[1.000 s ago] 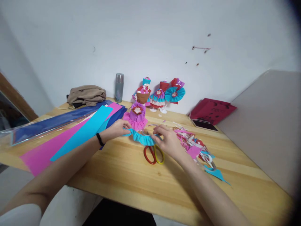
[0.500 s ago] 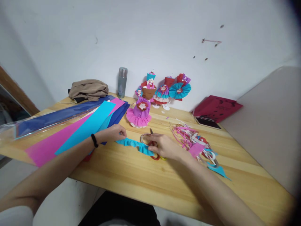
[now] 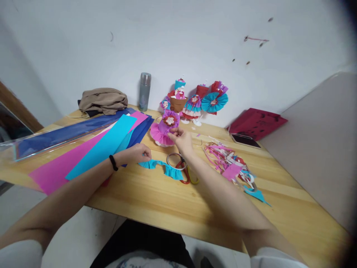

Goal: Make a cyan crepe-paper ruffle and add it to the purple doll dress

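Observation:
My left hand [image 3: 138,153] is closed on one end of a ruffled turquoise crepe paper strip [image 3: 173,172], which lies in a bent line across the table. Farther forward, my right hand [image 3: 181,139] has its fingertips at the skirt of a small paper dress [image 3: 164,133], pink and purple with a flower at its waist. The fingers look bent, and whether they pinch the skirt or only touch it I cannot tell. Beneath my right forearm lie red-handled scissors [image 3: 186,178], a yellow-handled tool [image 3: 193,176] and a roll of tape [image 3: 169,160].
Crepe paper sheets [image 3: 100,149] spread out on the left, below a brown cloth [image 3: 103,101]. A grey flask [image 3: 144,93] stands by the wall beside more paper dresses [image 3: 214,101]. Paper scraps [image 3: 231,167], a phone [image 3: 245,140] and a red bag [image 3: 256,124] occupy the right side.
My right hand has let go of the ruffled strip's right end and moved forward to the pink and purple dress. My left hand still holds the strip's other end.

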Available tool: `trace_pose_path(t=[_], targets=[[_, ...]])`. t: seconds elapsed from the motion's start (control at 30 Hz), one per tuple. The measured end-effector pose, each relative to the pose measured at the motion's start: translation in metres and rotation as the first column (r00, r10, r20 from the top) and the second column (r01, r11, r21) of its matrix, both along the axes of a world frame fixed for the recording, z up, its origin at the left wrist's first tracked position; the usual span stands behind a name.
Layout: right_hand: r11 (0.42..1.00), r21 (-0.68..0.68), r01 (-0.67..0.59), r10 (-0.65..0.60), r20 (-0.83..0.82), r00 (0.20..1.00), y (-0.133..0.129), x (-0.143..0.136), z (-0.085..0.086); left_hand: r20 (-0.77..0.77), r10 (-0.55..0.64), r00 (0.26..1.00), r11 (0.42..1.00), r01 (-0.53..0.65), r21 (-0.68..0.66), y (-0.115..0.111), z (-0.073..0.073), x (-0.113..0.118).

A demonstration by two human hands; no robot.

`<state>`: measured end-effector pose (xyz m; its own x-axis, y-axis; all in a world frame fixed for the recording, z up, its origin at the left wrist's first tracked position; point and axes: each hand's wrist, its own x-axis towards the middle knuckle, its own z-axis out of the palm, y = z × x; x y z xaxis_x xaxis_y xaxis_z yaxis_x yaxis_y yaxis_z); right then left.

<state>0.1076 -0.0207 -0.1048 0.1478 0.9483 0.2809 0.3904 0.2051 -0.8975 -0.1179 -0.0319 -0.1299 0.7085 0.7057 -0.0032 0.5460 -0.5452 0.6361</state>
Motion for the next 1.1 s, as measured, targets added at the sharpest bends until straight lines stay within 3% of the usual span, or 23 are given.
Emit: trace_pose_path(t=[0.23,0.4,0.63,0.8,0.93,1.1], targets=[[0.996,-0.053,0.072,-0.08,-0.154,0.985,0.01,-0.013,-0.012,-0.006,-0.002,1.0,1.0,0.002,-0.011,-0.002,0.003,0.001],[0.993,-0.103,0.052,-0.08,-0.293,0.953,0.008,-0.028,-0.012,-0.01,-0.019,1.0,1.0,0.019,-0.012,-0.003,0.007,0.002],[0.972,-0.19,-0.136,0.012,-0.541,0.841,-0.005,-0.036,0.001,-0.043,-0.033,0.999,0.998,0.035,0.053,-0.009,0.023,0.006],[0.921,-0.239,-0.307,0.066,-0.681,0.729,-0.009,-0.03,0.013,-0.064,-0.001,0.998,0.985,0.012,0.17,-0.009,0.041,0.012],[0.869,-0.284,-0.405,0.073,-0.736,0.673,-0.013,-0.02,0.023,-0.057,0.013,0.998,0.971,0.001,0.237,-0.001,0.049,0.018],[0.803,-0.35,-0.483,0.064,-0.754,0.653,-0.017,-0.007,0.033,-0.005,-0.034,0.999,0.982,0.035,0.187,0.017,0.054,0.026]])
